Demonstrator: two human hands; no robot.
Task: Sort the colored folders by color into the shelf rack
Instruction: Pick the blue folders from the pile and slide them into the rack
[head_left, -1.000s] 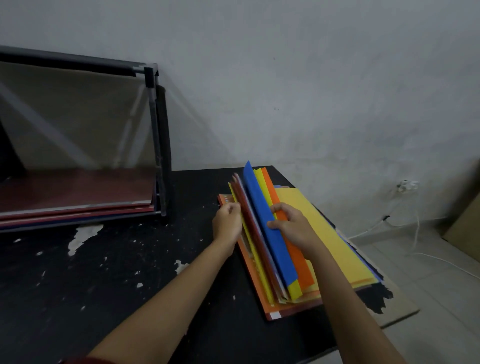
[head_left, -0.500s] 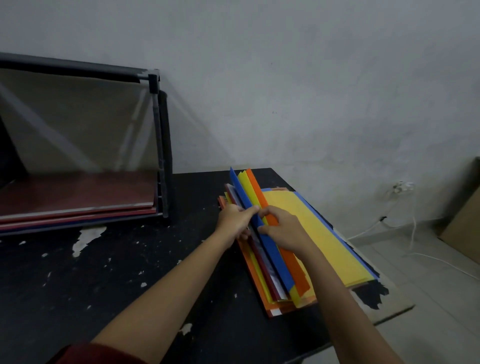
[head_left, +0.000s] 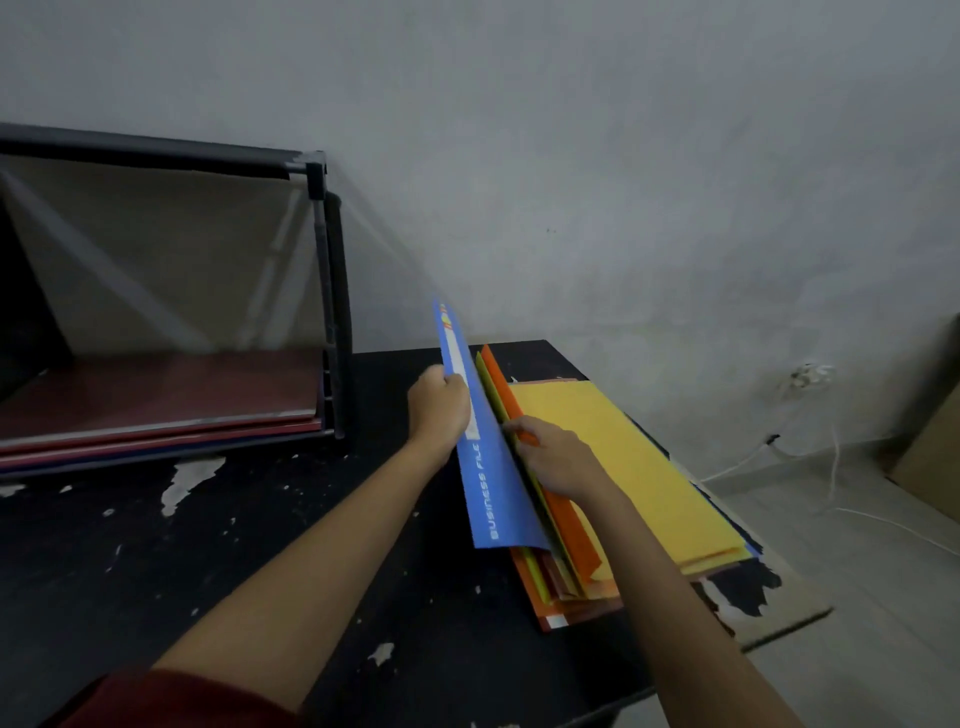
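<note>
Blue folder (head_left: 485, 478) now higher, left-held.

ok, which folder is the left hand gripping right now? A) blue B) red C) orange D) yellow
A: the left hand has its grip closed on the upper edge of the blue folder, tilted up off the stack, while the right hand rests on the orange folder.

Left hand (head_left: 439, 408) gripping blue folder (head_left: 485, 467) — tilted up, right hand (head_left: 558, 457) on folder stack (head_left: 639, 467), rack (head_left: 166, 312) left
</note>
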